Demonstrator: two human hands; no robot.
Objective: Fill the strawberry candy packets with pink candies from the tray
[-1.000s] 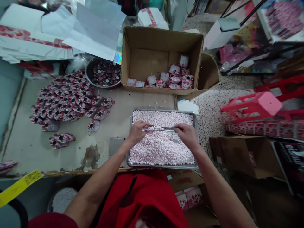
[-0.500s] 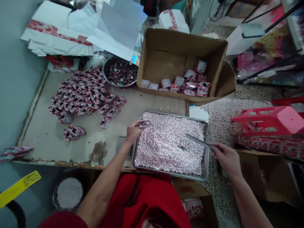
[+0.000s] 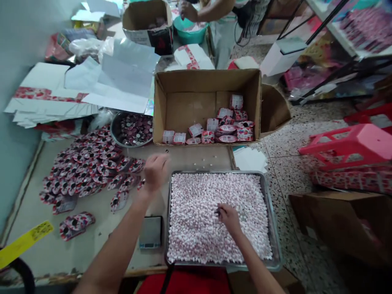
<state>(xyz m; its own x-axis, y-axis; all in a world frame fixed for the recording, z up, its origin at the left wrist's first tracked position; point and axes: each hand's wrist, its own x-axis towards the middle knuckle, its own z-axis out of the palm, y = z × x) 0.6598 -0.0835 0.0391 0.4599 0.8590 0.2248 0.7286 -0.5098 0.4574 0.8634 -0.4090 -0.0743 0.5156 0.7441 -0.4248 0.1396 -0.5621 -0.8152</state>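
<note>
A metal tray (image 3: pixel 273 228) heaped with small pink-white candies (image 3: pixel 196 220) sits at the table's near edge. My right hand (image 3: pixel 229 216) rests on the candies mid-tray. Its fingers are curled round a metal scoop, of which only a dark tip (image 3: pixel 218 211) shows. My left hand (image 3: pixel 156 170) hovers over the bare table just left of the tray's far corner, smeared by motion. It is close to the pile of red-patterned pouches (image 3: pixel 88 167). Whether it holds a pouch is unclear.
Behind the tray stands an open cardboard box (image 3: pixel 208 87) with filled packets (image 3: pixel 226 126). A metal bowl (image 3: pixel 134 128) sits left of it, and a small scale (image 3: pixel 150 232) lies by the tray. Flat cartons (image 3: pixel 52 102) lie at far left, a pink stool (image 3: pixel 346 147) at right. Another person's hand (image 3: pixel 186 10) works at a teal basin (image 3: pixel 190 32).
My right hand swung out right with the scoop, then came back down into the candies. My left hand left the tray with a pouch and moved toward the pile. The view tilted up.
</note>
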